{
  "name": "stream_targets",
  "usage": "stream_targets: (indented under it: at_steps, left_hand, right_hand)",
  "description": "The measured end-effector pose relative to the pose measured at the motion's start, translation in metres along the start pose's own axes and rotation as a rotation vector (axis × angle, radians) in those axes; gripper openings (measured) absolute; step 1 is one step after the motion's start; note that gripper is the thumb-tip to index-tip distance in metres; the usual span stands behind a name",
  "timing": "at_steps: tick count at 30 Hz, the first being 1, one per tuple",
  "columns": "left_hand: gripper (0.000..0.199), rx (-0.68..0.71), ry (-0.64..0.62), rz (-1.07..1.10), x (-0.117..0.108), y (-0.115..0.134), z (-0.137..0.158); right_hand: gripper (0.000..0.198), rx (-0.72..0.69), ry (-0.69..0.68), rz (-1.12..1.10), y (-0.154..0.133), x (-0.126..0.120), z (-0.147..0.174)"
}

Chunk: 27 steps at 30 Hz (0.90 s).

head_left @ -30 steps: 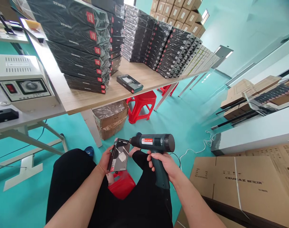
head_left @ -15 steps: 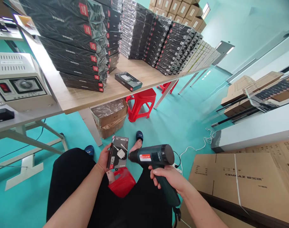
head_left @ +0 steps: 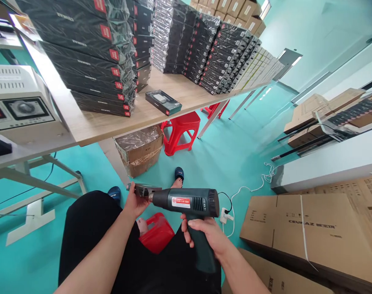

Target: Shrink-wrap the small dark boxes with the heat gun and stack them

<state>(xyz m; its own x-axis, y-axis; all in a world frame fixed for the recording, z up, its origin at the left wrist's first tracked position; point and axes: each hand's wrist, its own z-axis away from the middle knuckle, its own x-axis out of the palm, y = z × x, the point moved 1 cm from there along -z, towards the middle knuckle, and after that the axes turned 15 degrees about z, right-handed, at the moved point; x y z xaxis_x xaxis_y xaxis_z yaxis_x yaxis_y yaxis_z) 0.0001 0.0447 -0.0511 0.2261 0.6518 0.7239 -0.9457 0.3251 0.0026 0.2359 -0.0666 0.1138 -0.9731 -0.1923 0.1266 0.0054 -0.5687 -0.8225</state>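
The flat black printed box [head_left: 147, 189] had tipped nearly edge-on, its left end gripped by curled fingers of the left hand [head_left: 137, 202]. The dark-green plastic heat gun [head_left: 201, 204], its handle wrapped by the right hand's [head_left: 206, 233] fingers, had shifted left, so the box met its nozzle at a new angle.

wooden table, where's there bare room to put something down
On the wooden table, a strip lies bare along the near edge before the tall wrapped stack; another patch runs from behind the single flat box to the rear black stacks. It is crowded at the back, where stacks stand together.
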Motion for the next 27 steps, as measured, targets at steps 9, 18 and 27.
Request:
stream_targets:
  at_steps: [9, 18, 27]
  left_hand:
    - [0.044, 0.032, -0.055, 0.015, -0.008, 0.002, -0.004]
    - [0.04, 0.019, -0.045, -0.005, -0.01, -0.001, -0.009]
    - [0.029, 0.023, 0.015, 0.047, -0.008, 0.001, -0.007]
  right_hand:
    - [0.032, 0.014, 0.042, 0.104, -0.001, -0.004, 0.0]
    - [0.028, 0.027, 0.004, 0.141, 0.0, 0.008, 0.002]
    - [0.027, -0.025, -0.05, 0.187, -0.024, 0.031, -0.006]
